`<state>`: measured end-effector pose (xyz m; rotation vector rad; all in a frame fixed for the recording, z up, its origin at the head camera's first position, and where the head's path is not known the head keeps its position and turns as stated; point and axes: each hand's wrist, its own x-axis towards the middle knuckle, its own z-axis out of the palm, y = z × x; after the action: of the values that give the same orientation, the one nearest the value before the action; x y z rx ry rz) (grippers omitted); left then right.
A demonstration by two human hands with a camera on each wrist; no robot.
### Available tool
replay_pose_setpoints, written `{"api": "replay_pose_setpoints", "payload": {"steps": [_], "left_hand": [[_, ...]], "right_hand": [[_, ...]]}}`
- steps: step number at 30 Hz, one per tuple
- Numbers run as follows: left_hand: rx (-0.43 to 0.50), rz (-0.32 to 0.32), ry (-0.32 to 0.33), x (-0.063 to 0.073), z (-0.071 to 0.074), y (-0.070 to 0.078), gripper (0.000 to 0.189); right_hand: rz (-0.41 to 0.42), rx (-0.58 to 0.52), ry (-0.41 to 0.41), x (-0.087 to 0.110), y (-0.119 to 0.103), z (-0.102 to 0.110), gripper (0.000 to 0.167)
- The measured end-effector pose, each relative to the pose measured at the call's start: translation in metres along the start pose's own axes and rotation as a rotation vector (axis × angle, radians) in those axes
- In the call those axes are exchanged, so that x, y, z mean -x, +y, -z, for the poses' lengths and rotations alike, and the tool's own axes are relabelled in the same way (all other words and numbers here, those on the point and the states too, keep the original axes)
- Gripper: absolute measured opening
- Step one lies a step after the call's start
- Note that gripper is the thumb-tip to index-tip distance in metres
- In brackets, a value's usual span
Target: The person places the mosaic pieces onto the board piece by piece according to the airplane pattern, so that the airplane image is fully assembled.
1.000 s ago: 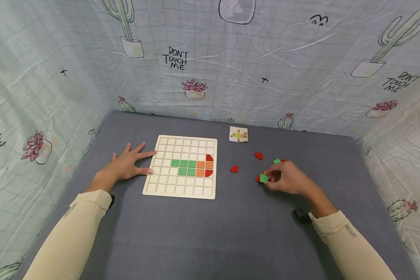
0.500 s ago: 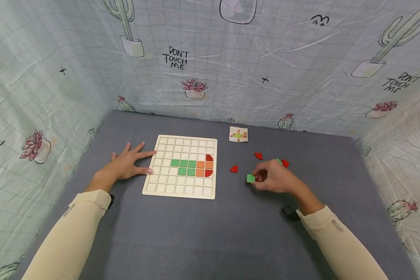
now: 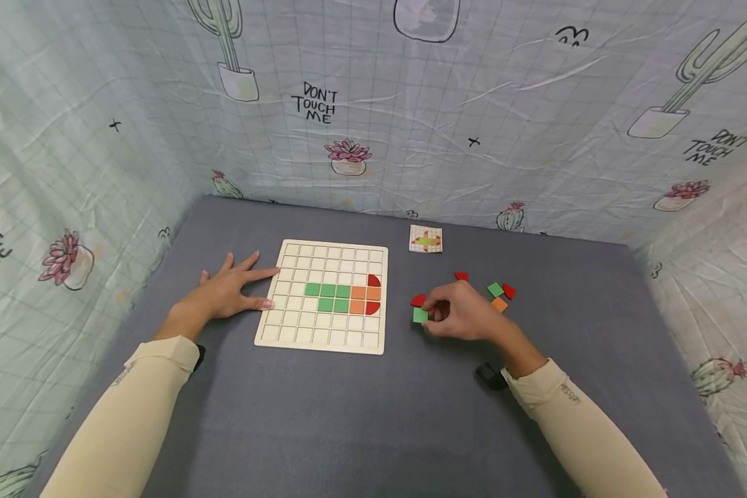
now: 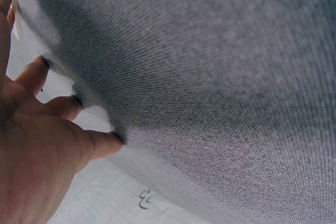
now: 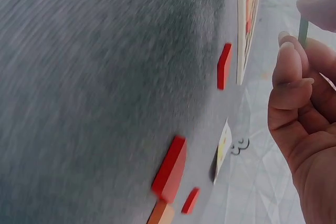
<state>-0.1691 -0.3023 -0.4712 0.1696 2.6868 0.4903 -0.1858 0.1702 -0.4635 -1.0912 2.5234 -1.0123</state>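
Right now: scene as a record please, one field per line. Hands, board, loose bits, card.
left hand: spread, at the left edge of the board
right hand: pinches a green tile, right of the board
on board: five green squares, three orange squares, two red quarter-circles
loose: another green square, an orange square, red pieces; right hand may hide more
card: small, printed pattern, near board's far right corner
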Motion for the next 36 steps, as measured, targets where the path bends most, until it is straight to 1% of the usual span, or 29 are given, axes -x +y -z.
{"api": "replay_pose_setpoints", "payload": {"steps": [5, 12, 17, 26, 36], "left_hand": [[0.002, 0.001, 0.000, 0.000, -0.001, -0.001, 0.085], [0.001, -0.005, 0.001, 0.000, -0.001, 0.000, 0.086], [-0.003, -0.003, 0.005, 0.000, -0.001, -0.001, 0.086], [-0.002, 0.010, 0.003, 0.000, 0.000, 0.000, 0.086], [0.001, 0.006, 0.003, 0.001, 0.000, 0.001, 0.087]], "right_hand": [[0.001, -0.003, -0.010, -0.008, -0.006, -0.004, 0.009], [0.041, -0.012, 0.014, -0.017, -0.010, -0.011, 0.008], [0.062, -0.017, 0.016, -0.024, -0.014, -0.018, 0.008], [0.068, -0.032, 0.012, -0.036, -0.023, -0.027, 0.009], [0.079, -0.024, -0.003, -0.048, -0.027, -0.035, 0.011]]}}
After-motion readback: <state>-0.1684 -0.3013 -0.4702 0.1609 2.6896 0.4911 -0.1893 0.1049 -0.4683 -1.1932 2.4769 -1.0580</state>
